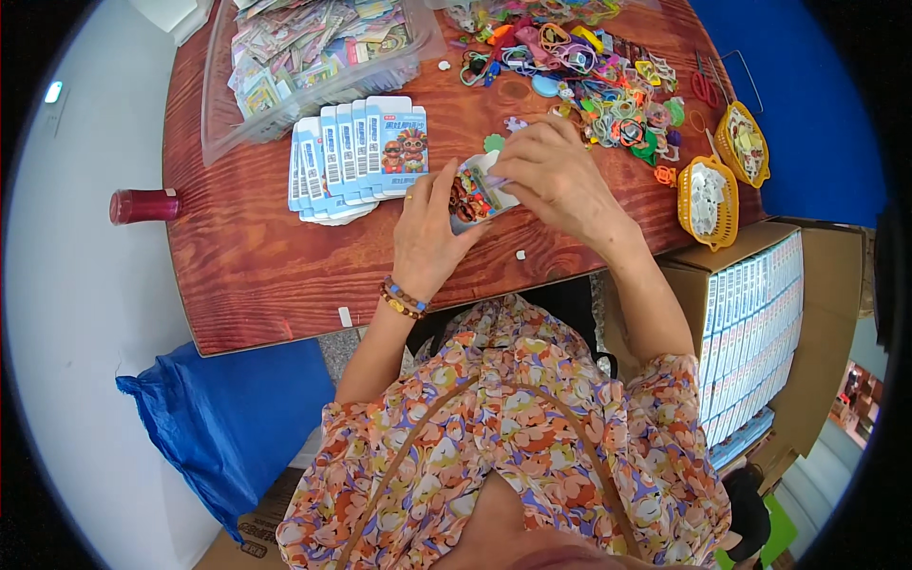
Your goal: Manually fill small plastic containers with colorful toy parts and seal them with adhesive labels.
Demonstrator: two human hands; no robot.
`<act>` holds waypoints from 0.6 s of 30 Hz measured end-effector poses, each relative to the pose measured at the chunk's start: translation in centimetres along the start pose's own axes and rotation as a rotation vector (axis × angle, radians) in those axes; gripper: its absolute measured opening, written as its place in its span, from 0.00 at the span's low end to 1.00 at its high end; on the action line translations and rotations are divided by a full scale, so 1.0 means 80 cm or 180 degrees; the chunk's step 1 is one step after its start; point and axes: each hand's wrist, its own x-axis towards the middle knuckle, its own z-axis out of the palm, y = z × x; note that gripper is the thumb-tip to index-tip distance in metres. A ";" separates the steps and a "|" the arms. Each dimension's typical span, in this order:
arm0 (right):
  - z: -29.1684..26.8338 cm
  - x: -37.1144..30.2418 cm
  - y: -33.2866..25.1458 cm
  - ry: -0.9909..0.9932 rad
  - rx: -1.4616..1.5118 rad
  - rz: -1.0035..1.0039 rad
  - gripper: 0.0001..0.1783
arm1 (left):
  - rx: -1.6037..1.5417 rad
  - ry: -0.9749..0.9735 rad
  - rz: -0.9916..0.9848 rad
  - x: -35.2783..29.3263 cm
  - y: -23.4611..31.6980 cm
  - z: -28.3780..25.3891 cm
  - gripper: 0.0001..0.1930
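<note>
Close to the table's front edge, my left hand (426, 236) grips a small cardboard box (467, 197) with colourful cartoon figures on it, thumb below and fingers above. At the box's right end, the bent fingers of my right hand (560, 180) close on its pale flap. Whether a small item is also between those fingers is hidden. Left of the box lies a fanned stack of flat, light-blue cartons (351, 152) with cartoon prints. A small green scalloped piece (493, 142) rests just beyond the box.
A clear plastic bin (313, 100) of printed cards stands at the back left. Assorted small trinkets (608, 95) cover the back right, beside red-handled scissors (704, 88). Yellow baskets (709, 204) sit along the right edge. Filled cartons pack a large cardboard box (665, 275). A red jar (144, 206) is far left.
</note>
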 end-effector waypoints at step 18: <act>0.084 0.007 0.065 -0.0467 -0.0155 0.1647 0.16 | 0.0093 0.0280 -0.0001 -0.015 -0.014 -0.012 0.44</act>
